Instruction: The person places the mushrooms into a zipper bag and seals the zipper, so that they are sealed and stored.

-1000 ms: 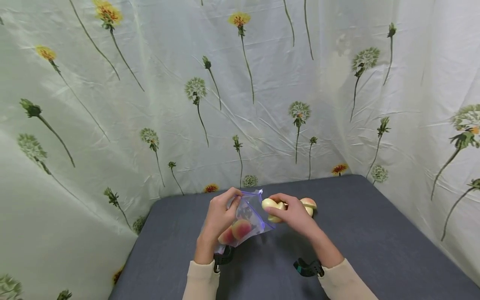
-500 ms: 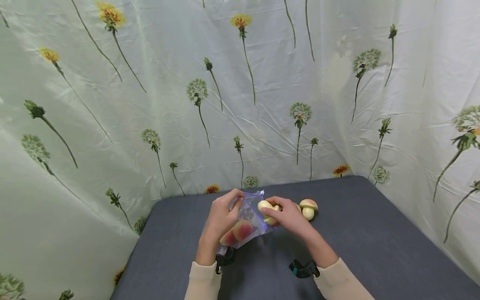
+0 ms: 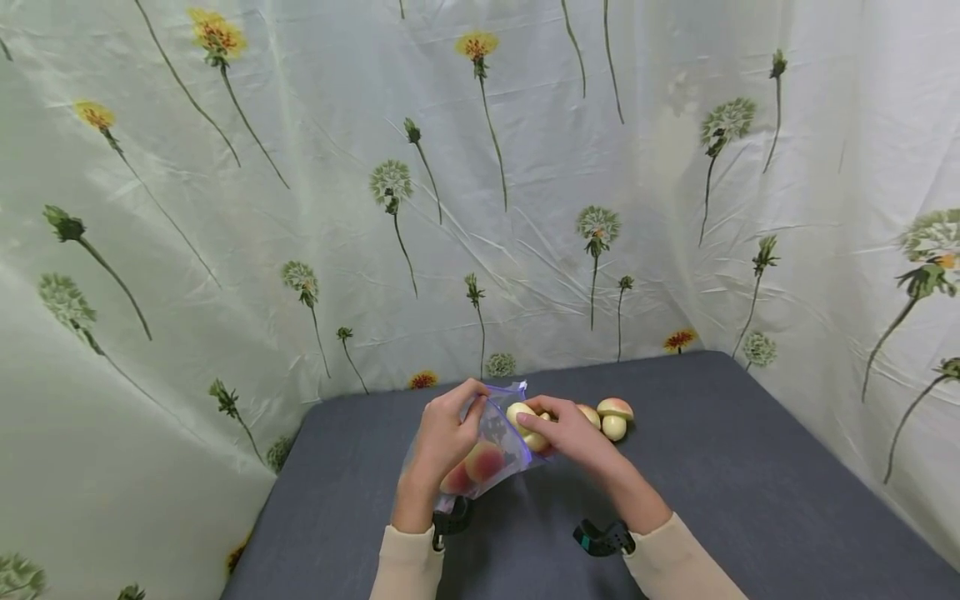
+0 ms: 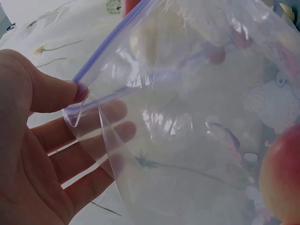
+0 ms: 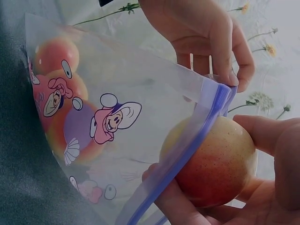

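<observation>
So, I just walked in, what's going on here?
A person's left hand grips the edge of a clear zip bag while the right hand holds a mushroom at its open mouth. Reddish caps show through the bag. Another mushroom sits on the dark table, with one more partly hidden by the right hand.

- Head view: from above, facing forward and down across the dark grey flat desk [image 3: 697, 467] to the white flower-printed curtain [image 3: 337, 208]; widest, left hand [image 3: 444, 433] and right hand [image 3: 573, 429] small at lower centre.
- Left wrist view: close, facing the clear plastic purple-edged bag [image 4: 183, 145].
- Right wrist view: close, sideways, desk at frame left.
- Head and right wrist views share both hands.
</observation>
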`<state>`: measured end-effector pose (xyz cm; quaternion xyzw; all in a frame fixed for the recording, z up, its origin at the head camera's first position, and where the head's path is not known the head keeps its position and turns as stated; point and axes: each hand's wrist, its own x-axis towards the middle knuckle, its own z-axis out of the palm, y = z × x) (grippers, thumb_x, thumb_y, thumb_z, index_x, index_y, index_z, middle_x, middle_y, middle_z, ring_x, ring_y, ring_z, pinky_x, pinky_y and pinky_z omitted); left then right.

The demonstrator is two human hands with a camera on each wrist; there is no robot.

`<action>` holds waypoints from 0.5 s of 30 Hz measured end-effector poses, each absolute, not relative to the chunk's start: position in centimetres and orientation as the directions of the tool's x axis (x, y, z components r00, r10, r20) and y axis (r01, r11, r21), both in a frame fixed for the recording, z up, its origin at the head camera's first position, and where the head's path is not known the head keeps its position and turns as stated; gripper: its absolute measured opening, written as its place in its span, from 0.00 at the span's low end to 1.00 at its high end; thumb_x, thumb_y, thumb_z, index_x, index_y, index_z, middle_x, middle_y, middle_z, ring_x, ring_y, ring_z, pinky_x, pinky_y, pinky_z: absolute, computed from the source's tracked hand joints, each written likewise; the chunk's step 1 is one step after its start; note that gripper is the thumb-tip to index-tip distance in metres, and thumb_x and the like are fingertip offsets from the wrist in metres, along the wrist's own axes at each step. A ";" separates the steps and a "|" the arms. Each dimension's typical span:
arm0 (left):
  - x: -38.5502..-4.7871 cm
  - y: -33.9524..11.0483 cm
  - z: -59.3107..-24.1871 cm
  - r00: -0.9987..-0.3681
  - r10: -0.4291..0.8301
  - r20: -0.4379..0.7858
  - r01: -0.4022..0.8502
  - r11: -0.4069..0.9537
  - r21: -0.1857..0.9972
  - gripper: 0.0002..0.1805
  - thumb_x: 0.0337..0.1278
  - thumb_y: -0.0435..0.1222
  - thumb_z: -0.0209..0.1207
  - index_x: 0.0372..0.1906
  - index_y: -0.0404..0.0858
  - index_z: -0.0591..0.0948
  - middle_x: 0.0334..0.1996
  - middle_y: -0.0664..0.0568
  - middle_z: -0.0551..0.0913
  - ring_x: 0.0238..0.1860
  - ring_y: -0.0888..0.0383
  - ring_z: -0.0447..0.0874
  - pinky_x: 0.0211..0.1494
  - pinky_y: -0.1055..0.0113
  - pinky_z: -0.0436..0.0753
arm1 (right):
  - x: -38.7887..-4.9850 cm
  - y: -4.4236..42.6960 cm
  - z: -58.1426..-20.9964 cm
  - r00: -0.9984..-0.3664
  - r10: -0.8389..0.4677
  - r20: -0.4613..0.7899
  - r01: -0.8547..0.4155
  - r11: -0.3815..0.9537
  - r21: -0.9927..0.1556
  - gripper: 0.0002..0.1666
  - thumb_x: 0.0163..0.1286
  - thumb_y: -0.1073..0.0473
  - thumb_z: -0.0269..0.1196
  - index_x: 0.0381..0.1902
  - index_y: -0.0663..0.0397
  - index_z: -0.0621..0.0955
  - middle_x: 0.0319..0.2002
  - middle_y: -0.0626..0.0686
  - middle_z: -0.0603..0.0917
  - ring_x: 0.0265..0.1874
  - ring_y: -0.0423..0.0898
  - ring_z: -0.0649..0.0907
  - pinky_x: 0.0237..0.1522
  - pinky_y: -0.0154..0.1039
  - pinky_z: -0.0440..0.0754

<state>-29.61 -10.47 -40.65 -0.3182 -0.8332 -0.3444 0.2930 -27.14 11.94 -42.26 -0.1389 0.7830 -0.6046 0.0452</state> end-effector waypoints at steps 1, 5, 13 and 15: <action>-29.6 -10.5 -40.6 -0.630 0.326 0.705 0.728 0.564 0.390 0.05 0.67 0.30 0.61 0.39 0.44 0.83 0.30 0.61 0.82 0.18 0.65 0.59 0.23 0.68 0.65 | -27.1 11.9 -42.3 -0.958 -0.273 0.089 -0.155 0.228 -0.961 0.23 0.74 0.46 0.62 0.57 0.56 0.81 0.39 0.55 0.81 0.30 0.48 0.81 0.33 0.45 0.83; -29.4 -10.4 -40.6 -0.639 0.322 0.698 0.720 0.570 0.396 0.06 0.68 0.30 0.60 0.40 0.45 0.83 0.30 0.61 0.83 0.18 0.65 0.60 0.23 0.68 0.65 | -27.1 11.9 -42.3 -0.956 -0.284 0.077 -0.146 0.227 -0.963 0.24 0.75 0.45 0.61 0.57 0.57 0.81 0.38 0.55 0.81 0.29 0.48 0.80 0.33 0.47 0.83; -29.5 -10.3 -40.6 -0.625 0.319 0.712 0.728 0.567 0.385 0.05 0.67 0.30 0.61 0.40 0.43 0.84 0.31 0.60 0.84 0.18 0.65 0.62 0.23 0.68 0.67 | -27.1 11.6 -42.2 -0.963 -0.268 0.040 -0.106 0.237 -0.966 0.26 0.75 0.42 0.60 0.58 0.56 0.81 0.38 0.54 0.81 0.30 0.48 0.80 0.33 0.50 0.82; -29.6 -10.3 -40.5 -0.625 0.315 0.714 0.727 0.567 0.386 0.05 0.67 0.30 0.61 0.39 0.43 0.83 0.31 0.60 0.84 0.19 0.65 0.62 0.23 0.68 0.67 | -27.0 11.6 -42.0 -0.961 -0.273 0.036 -0.101 0.230 -0.968 0.26 0.76 0.42 0.59 0.58 0.57 0.81 0.37 0.54 0.81 0.29 0.48 0.79 0.32 0.48 0.81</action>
